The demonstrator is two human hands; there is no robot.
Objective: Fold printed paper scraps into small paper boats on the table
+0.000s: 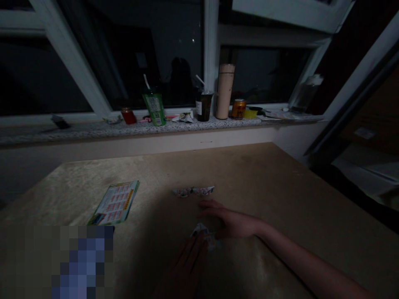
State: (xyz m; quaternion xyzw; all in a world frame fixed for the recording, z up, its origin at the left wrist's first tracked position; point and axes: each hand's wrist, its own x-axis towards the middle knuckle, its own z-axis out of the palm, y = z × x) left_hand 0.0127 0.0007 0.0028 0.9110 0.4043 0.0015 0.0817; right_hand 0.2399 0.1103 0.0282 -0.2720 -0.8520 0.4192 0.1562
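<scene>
A piece of folded printed paper [200,228] lies on the table just in front of me. My left hand [189,257], dim in shadow, rests with its fingers stretched over the near left part of this paper. On the paper's right side is my right hand [235,221], palm down, its fingers extended and apart; its thumb side is close to the paper's edge, and I cannot tell whether it touches. Beyond the fingertips lies a narrow folded paper piece [203,190] with pointed ends, next to a similar folded piece [182,192].
A printed booklet or card [114,202] lies on the brown table [249,174] to the left. Along the granite sill [183,127] stand a red jar [129,116], green cup [154,109], dark cup [204,107], pink flask [225,91] and orange can [238,109]. The lower left corner is pixelated.
</scene>
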